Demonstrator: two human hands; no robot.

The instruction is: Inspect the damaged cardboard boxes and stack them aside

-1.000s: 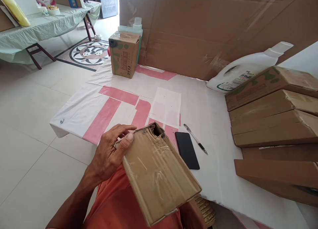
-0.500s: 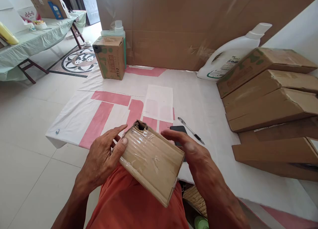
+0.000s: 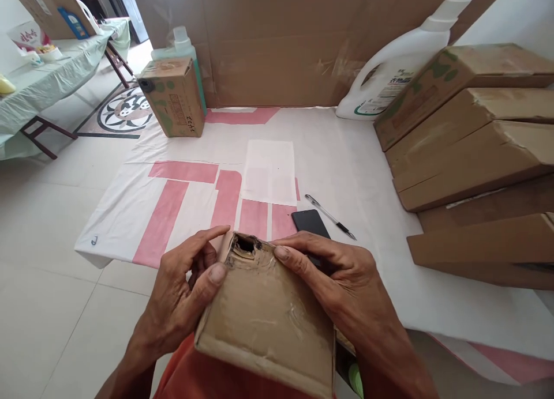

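Note:
A small taped cardboard box point(image 3: 272, 312) is held up over my lap, tilted, with a dark ragged hole at its far top corner. My left hand point(image 3: 186, 289) grips its left edge, thumb on the upper face and index finger stretched along the corner. On the right edge, my right hand point(image 3: 341, 278) is closed with its thumb pressed near the hole; its other fingers are partly hidden behind the box. Just beyond the right hand lies a black phone point(image 3: 310, 222), partly covered by it. A pen point(image 3: 330, 217) rests beside the phone.
A white sheet of paper point(image 3: 269, 171) lies on the white and pink tablecloth point(image 3: 346, 157). Behind stand a cardboard box point(image 3: 175, 102) and a turquoise bottle point(image 3: 201, 87). To the right are a white detergent jug point(image 3: 398, 64) and several stacked cardboard boxes point(image 3: 459, 151).
My right hand has closed onto the box's right edge, where it was held looser before. The box has turned and come nearer, its hole now facing me more. The view has shifted slightly.

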